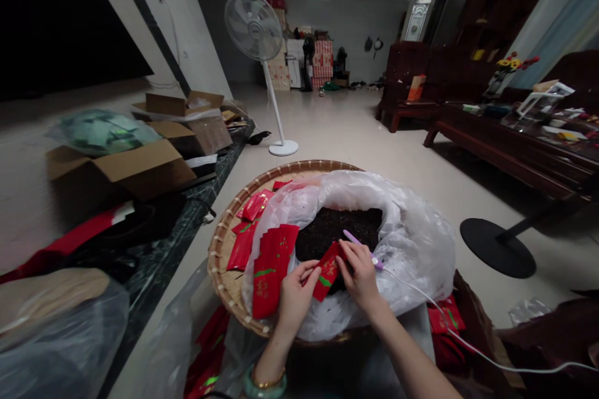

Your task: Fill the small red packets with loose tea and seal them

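My left hand and my right hand both pinch a small red paper packet with green and gold print. My right hand also grips a lilac corded hand tool, whose tip lies near the packet's upper edge. Below the packet, dark loose leaves fill an open clear plastic bag. The bag rests on a round woven bamboo tray. A stack of red packets lies beside my left hand, with more loose ones beyond it.
A white cable runs from the tool toward the lower right. Cardboard boxes stand on a dark marble table at left. More red packets lie at right. A standing fan and dark wooden furniture stand beyond.
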The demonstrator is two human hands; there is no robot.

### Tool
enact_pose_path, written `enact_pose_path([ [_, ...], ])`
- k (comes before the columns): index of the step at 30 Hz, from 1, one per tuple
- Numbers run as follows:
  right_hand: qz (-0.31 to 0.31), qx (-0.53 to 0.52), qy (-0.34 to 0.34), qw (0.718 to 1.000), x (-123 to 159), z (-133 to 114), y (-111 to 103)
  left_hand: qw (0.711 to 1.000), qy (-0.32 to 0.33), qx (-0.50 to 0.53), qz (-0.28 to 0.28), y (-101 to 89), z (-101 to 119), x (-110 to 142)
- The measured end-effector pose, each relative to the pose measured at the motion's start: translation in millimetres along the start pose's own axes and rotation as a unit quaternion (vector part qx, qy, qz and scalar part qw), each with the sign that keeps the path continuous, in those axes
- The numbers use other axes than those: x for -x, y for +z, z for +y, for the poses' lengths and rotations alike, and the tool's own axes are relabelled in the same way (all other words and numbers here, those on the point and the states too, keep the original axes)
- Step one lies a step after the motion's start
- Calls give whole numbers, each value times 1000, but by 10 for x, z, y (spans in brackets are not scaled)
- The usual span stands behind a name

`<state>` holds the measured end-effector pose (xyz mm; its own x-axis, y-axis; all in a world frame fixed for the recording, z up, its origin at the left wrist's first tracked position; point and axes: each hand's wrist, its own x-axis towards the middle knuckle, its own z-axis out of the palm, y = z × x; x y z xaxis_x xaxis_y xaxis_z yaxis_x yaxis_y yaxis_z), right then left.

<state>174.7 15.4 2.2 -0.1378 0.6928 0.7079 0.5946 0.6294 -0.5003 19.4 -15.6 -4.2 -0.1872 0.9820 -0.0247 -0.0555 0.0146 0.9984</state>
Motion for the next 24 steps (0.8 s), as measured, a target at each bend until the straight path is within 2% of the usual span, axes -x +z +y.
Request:
enact_pose_path([
  [4, 3, 0, -23, 1000, 16, 7, 3, 1000, -9, 8, 3, 1, 14, -1],
  [6, 3, -23, -7, 1000, 5, 1, 3, 1000, -12, 9, -2, 0, 19, 3],
  [11, -11, -81, 144, 986, -81, -7, -32, 999, 8, -35, -22, -17, 3, 20],
  [13, -26, -74, 164, 983, -113, 7, -59, 998, 26, -60, -15, -28, -13, 14],
  [19, -39, -80, 123, 988, -147, -11, -149, 1000, 1, -20, 2, -66, -39, -51],
  [24, -41, -39, 90, 994, -153, -97, -166, 997, 43, -60, 14, -72, -18, -51],
])
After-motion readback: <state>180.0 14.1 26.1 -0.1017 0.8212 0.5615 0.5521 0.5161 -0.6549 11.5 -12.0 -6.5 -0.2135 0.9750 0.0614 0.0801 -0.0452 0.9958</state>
